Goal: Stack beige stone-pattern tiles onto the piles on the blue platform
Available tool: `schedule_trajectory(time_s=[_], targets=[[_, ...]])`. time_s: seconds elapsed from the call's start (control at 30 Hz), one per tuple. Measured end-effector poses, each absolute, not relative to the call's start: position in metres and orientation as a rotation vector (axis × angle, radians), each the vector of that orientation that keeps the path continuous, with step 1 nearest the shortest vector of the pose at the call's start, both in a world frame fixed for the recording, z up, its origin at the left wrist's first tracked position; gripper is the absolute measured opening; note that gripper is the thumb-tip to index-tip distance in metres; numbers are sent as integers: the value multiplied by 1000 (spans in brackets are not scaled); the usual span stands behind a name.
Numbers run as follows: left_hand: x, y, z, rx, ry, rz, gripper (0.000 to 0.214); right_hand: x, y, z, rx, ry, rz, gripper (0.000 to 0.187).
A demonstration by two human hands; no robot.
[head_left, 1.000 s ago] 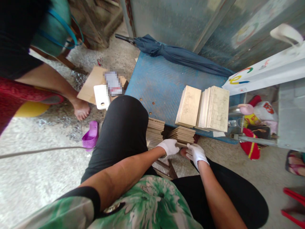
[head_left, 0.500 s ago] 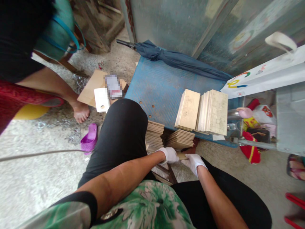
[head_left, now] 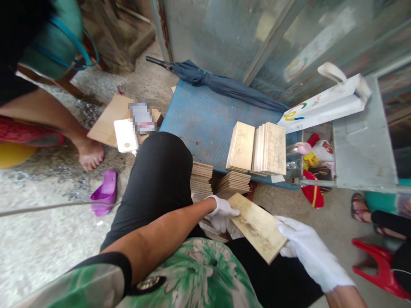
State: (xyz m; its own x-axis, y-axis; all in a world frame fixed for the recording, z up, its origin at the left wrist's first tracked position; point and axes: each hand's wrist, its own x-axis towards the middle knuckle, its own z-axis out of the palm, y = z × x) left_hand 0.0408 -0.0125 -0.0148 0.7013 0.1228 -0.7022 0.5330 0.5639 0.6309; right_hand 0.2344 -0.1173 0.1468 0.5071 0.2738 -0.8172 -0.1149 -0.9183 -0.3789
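Note:
A thin, pale rectangular board (head_left: 257,226) with dark stains on its face lies tilted across my lap between my hands. My right hand (head_left: 305,246), in a white glove, grips its right end with the fingers partly beneath. At its left end my gloved left hand (head_left: 221,212) is closed on the corner, the thumb side on top and the other fingers curled below. Beyond my hands, two stacks of similar boards, the left stack (head_left: 201,179) and the right stack (head_left: 233,183), stand below the blue table's edge.
On the blue table (head_left: 186,111) sit two more board piles, a left pile (head_left: 240,147) and a right pile (head_left: 271,149), plus a folded umbrella (head_left: 221,85). A white paper bag (head_left: 321,107) stands right. A purple slipper (head_left: 105,192) and another person's foot (head_left: 91,154) are left.
The board has come up from low between my legs and turned its broad face upward. My right hand has moved right with its end. The view has shifted slightly to the right.

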Motion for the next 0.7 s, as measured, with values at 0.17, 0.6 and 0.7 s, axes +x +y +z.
schedule_trajectory(time_s=[0.17, 0.6, 0.7], targets=[[43, -21, -5, 429, 499, -444, 55, 240, -137, 191, -2357, 0, 1201, 83], [64, 22, 9, -114, 822, 525, 26, 190, -129, 141, -2100, -139, 1120, 86], [64, 29, 3, -69, 909, 673, 20, 195, -114, 128, -2331, -395, 1129, 80]])
